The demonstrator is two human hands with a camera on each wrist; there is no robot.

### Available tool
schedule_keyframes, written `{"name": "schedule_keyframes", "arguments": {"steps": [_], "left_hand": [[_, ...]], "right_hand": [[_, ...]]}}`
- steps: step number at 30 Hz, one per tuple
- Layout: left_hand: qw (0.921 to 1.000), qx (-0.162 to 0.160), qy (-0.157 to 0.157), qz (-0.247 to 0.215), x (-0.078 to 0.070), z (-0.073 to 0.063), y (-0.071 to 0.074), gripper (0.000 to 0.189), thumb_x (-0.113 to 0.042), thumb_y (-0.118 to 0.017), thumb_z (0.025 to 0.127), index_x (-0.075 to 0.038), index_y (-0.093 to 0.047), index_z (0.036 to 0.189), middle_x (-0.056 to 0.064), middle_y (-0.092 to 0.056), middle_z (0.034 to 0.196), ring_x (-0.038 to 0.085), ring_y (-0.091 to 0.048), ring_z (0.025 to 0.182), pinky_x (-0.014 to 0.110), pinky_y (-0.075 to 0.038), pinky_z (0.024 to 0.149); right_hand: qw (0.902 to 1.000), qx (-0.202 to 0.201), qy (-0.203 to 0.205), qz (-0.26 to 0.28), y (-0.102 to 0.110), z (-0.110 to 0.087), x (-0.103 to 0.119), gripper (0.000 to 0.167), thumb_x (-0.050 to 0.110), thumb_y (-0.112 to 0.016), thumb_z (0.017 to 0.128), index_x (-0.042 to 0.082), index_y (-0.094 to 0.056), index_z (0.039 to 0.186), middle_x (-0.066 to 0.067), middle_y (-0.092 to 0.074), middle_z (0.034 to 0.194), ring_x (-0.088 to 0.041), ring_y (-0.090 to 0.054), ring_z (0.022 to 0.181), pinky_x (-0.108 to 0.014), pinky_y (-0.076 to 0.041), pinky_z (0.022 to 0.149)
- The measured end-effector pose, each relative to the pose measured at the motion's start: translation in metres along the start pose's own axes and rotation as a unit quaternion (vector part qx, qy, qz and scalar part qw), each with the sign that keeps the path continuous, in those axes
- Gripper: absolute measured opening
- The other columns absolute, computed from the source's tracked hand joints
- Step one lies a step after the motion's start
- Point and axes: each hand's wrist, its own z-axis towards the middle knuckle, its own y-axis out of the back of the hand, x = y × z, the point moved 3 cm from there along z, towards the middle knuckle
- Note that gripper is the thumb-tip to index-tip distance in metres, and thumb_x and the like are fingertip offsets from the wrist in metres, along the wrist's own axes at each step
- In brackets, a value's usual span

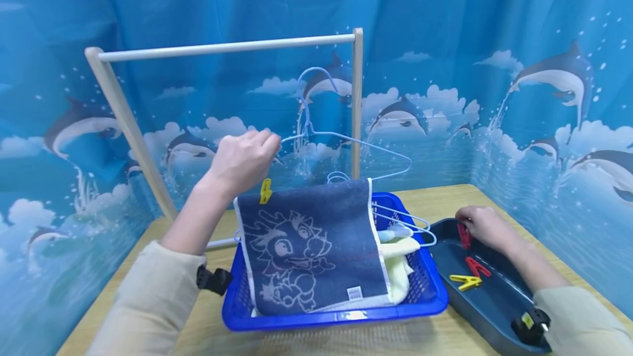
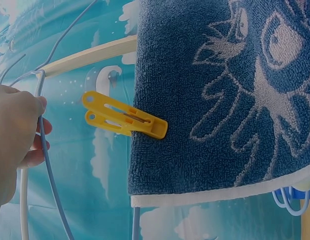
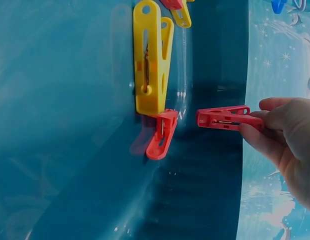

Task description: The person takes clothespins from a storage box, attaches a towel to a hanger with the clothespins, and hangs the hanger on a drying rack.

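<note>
With the left hand (image 1: 244, 155), grips the shoulder of a thin light-blue wire hanger (image 1: 307, 127), fingers curled round the wire, in front of a rack with wooden posts and a white top bar (image 1: 232, 46). Bears on that hanger a dark-blue terry towel with white edging and a pale cartoon dragon (image 1: 341, 235), clipped along its top edge with a yellow plastic clothespin (image 1: 265, 191), above a blue perforated plastic basket (image 1: 296, 321) on the pale wooden worktop (image 1: 435, 196). With the right hand (image 1: 487, 227), pinches a red plastic clothespin (image 1: 464, 235) between thumb and fingers, over a dark oblong plastic tray (image 1: 494, 295) just beside the basket, near a second red clothespin (image 1: 477, 267) and a loose yellow clothespin (image 1: 466, 282) lying inside.
</note>
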Motion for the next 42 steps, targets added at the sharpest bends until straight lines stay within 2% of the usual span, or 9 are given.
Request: {"name": "schedule_keyframes", "arguments": {"steps": [5, 8, 12, 19, 24, 27, 31, 35, 42], "left_hand": [[1.0000, -0.001, -0.001, -0.003, 0.000, 0.000, 0.000, 0.020, 0.002, -0.051, 0.087, -0.005, -0.050, 0.068, 0.004, -0.045, 0.057, 0.015, -0.037, 0.044, 0.024, -0.028, 0.035], [1.0000, 0.001, 0.000, -0.002, 0.000, 0.000, 0.000, 0.019, 0.002, -0.051, 0.086, -0.005, -0.050, 0.068, 0.004, -0.045, 0.057, 0.016, -0.038, 0.044, 0.024, -0.028, 0.035], [1.0000, 0.007, 0.002, 0.002, -0.001, 0.001, 0.000, 0.018, 0.002, -0.052, 0.086, -0.004, -0.052, 0.069, 0.005, -0.045, 0.058, 0.016, -0.040, 0.045, 0.024, -0.028, 0.036], [0.9999, 0.009, 0.000, 0.008, -0.001, 0.001, 0.000, 0.016, 0.003, -0.053, 0.085, -0.004, -0.053, 0.071, 0.005, -0.046, 0.058, 0.017, -0.042, 0.046, 0.025, -0.029, 0.036], [0.9999, 0.009, 0.001, 0.008, -0.002, 0.001, 0.000, 0.016, 0.002, -0.054, 0.085, -0.004, -0.053, 0.071, 0.005, -0.047, 0.059, 0.016, -0.043, 0.046, 0.024, -0.029, 0.036], [0.9999, 0.007, 0.000, 0.008, -0.002, 0.001, 0.001, 0.016, 0.002, -0.053, 0.085, -0.004, -0.053, 0.071, 0.005, -0.047, 0.059, 0.016, -0.042, 0.046, 0.024, -0.029, 0.036], [1.0000, 0.006, -0.001, 0.006, -0.002, 0.001, 0.001, 0.016, 0.004, -0.053, 0.085, -0.004, -0.053, 0.071, 0.005, -0.046, 0.059, 0.017, -0.042, 0.046, 0.024, -0.029, 0.036], [1.0000, 0.004, -0.002, 0.003, -0.001, 0.002, 0.001, 0.017, 0.004, -0.052, 0.085, -0.004, -0.053, 0.070, 0.005, -0.046, 0.058, 0.017, -0.041, 0.045, 0.024, -0.028, 0.036], [1.0000, 0.001, -0.006, 0.004, -0.003, 0.002, 0.000, 0.016, 0.004, -0.052, 0.085, -0.004, -0.054, 0.071, 0.005, -0.046, 0.058, 0.017, -0.042, 0.046, 0.024, -0.029, 0.036]], "right_hand": [[0.9999, -0.001, 0.016, -0.003, -0.001, 0.000, 0.001, 0.007, -0.004, -0.066, 0.073, -0.001, -0.066, 0.080, -0.003, -0.061, 0.070, -0.023, -0.059, 0.066, -0.043, -0.049, 0.061], [0.9996, 0.003, 0.027, -0.002, 0.000, 0.000, 0.002, 0.016, -0.002, -0.072, 0.070, -0.003, -0.065, 0.085, -0.004, -0.060, 0.074, -0.022, -0.057, 0.066, -0.041, -0.049, 0.060], [0.9991, 0.008, 0.041, 0.005, 0.003, 0.001, 0.006, 0.025, -0.012, -0.066, 0.067, -0.005, -0.065, 0.091, -0.009, -0.058, 0.080, -0.026, -0.058, 0.071, -0.043, -0.050, 0.063], [0.9952, -0.030, 0.091, -0.018, 0.013, 0.004, 0.011, 0.030, -0.020, -0.057, 0.064, -0.002, -0.065, 0.087, -0.004, -0.057, 0.076, -0.022, -0.057, 0.068, -0.040, -0.049, 0.060], [0.9949, -0.047, 0.088, -0.016, 0.029, 0.006, 0.020, 0.028, -0.018, -0.057, 0.070, -0.002, -0.065, 0.092, -0.006, -0.057, 0.083, -0.017, -0.057, 0.066, -0.037, -0.049, 0.057], [0.9930, -0.069, 0.095, -0.016, 0.040, 0.008, 0.028, 0.027, -0.019, -0.060, 0.070, -0.002, -0.064, 0.091, -0.010, -0.058, 0.087, -0.022, -0.059, 0.070, -0.039, -0.050, 0.058], [0.9879, -0.097, 0.118, -0.028, 0.052, 0.011, 0.040, 0.030, -0.021, -0.058, 0.069, -0.002, -0.065, 0.091, -0.012, -0.057, 0.091, -0.022, -0.058, 0.071, -0.039, -0.050, 0.058], [0.9817, -0.115, 0.147, -0.037, 0.066, 0.015, 0.059, 0.035, -0.023, -0.053, 0.069, -0.001, -0.065, 0.093, -0.009, -0.056, 0.092, -0.013, -0.053, 0.067, -0.036, -0.049, 0.057], [0.9575, -0.162, 0.235, -0.041, 0.086, 0.026, 0.104, 0.039, -0.024, -0.058, 0.062, 0.002, -0.067, 0.090, -0.006, -0.058, 0.089, -0.012, -0.053, 0.069, -0.027, -0.048, 0.055]]}}
